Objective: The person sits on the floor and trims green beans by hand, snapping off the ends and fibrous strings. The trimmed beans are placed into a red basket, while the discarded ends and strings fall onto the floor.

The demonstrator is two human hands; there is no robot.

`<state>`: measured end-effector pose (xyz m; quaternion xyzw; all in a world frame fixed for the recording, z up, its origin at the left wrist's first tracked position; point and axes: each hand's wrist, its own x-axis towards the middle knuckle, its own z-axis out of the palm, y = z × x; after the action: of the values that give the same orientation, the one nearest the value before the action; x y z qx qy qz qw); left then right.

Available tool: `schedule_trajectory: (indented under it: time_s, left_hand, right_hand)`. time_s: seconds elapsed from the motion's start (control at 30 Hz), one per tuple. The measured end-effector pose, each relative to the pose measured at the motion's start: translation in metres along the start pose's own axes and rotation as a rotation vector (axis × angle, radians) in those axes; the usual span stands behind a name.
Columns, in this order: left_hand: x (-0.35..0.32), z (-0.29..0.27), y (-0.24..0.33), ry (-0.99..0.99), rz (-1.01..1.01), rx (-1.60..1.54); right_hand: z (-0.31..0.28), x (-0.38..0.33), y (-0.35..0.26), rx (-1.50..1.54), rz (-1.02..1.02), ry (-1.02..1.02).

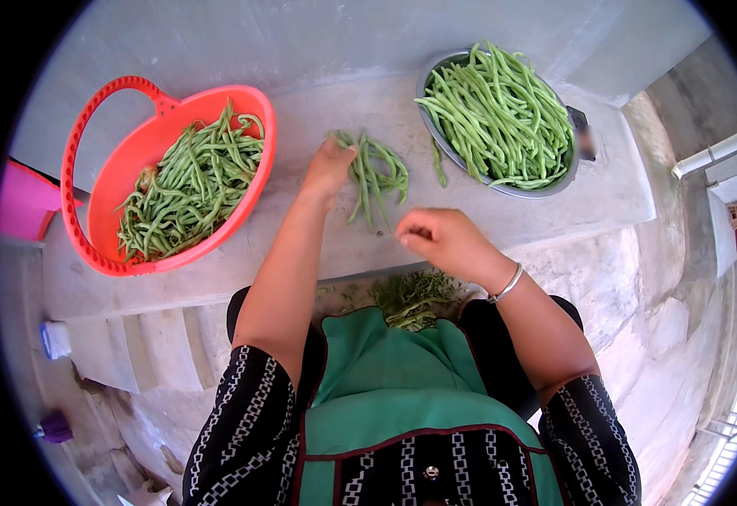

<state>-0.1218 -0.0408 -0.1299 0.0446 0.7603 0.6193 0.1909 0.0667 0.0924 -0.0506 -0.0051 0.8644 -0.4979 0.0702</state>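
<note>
Left of the left hand (330, 173), a basket (104, 211) of beans (208, 181) rests on the worktop (326, 105); just right lies a small bean pile (375, 175). Beyond the right hand (452, 242) sits a heaped basin (544, 193) (one loose bean (439, 164) beside it). Trimmings (415, 297) lie bodyward, apparently lower.

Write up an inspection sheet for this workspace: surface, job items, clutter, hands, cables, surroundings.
Surface: grey ledge, lightly marked.
Job items: green beans fill much of a red basket and heap a grey bowl; a small bunch lies between them.
Clutter: single bean beside the bowl; green trimmings below the ledge.
Left hand: fingers at the bunch, grip unclear.
Right hand: fingers curled, apart from the bunch; contents unclear.
Cables: nothing seen.
Surroundings: grey wall behind, white pipe at right.
</note>
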Motion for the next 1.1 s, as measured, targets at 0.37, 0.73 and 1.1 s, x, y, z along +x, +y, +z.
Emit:
schedule_trajectory:
  time_s: [0.37, 0.73, 1.1]
  left_hand:
    - [-0.089, -0.12, 0.045, -0.02, 0.405, 0.133]
    - [-0.12, -0.249, 0.067, 0.471, 0.413, -0.188]
    - [-0.133, -0.223, 0.082, 0.42, 0.993, 0.487]
  right_hand:
    - [0.047, 0.049, -0.05, -0.321, -0.347, -0.143]
    - [0.122, 0.227, -0.124, -1.043, -0.772, -0.055]
    - [0.051, 0.15, -0.196, -0.376, -0.547, 0.058]
